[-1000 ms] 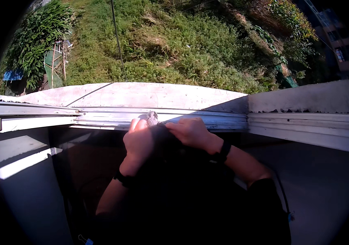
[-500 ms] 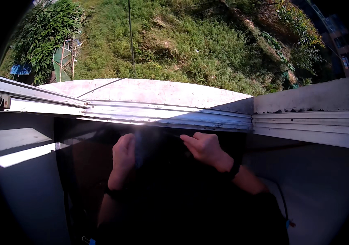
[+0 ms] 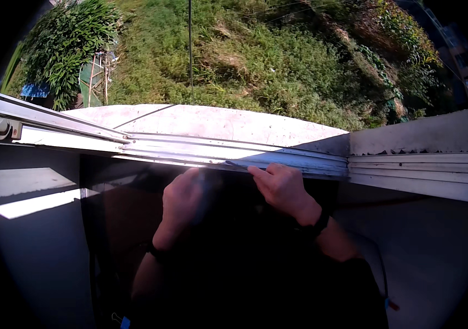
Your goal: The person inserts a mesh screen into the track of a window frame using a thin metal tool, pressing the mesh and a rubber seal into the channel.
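Note:
My right hand (image 3: pixel 282 189) is closed around a thin dark stick-like tool (image 3: pixel 236 164). The tool points left, its tip over the inner edge of the white window track (image 3: pixel 184 154); whether it touches the track I cannot tell. To the left, just below the track's edge, my left hand (image 3: pixel 182 192) is curled. A pale, blurred, see-through thing (image 3: pixel 205 189) shows at its inner side, too smeared to name. Dark bands circle both wrists.
Beyond the track lies a sunlit ledge (image 3: pixel 206 116), with grass and bushes (image 3: pixel 288 66) far below. A sliding window frame (image 3: pixel 58 118) with a latch (image 3: pixel 13 130) stands at left. A dark cable (image 3: pixel 381 263) hangs at lower right, and a blue clip (image 3: pixel 125 322) shows at lower left.
Both hands have moved right and a little up toward the track. The dark tool's tip now shows against the white frame. The whole view has shifted slightly.

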A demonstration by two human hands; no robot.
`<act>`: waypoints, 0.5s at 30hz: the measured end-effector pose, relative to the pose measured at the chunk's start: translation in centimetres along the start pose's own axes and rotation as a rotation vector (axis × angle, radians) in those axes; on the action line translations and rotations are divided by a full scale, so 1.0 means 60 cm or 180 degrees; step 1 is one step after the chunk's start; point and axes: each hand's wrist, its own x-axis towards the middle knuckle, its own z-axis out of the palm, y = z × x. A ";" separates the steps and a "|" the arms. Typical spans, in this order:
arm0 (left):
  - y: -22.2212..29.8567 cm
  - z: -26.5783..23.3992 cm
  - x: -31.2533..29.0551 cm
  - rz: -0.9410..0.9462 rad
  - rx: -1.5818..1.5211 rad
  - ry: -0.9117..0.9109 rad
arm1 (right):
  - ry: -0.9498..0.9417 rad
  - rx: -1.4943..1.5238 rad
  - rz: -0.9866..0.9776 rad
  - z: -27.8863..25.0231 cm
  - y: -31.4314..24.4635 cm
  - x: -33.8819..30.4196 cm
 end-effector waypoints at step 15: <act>-0.006 0.053 0.063 -0.0064 0.1377 -0.0858 | -0.0568 0.0148 -0.0103 0.041 0.038 0.049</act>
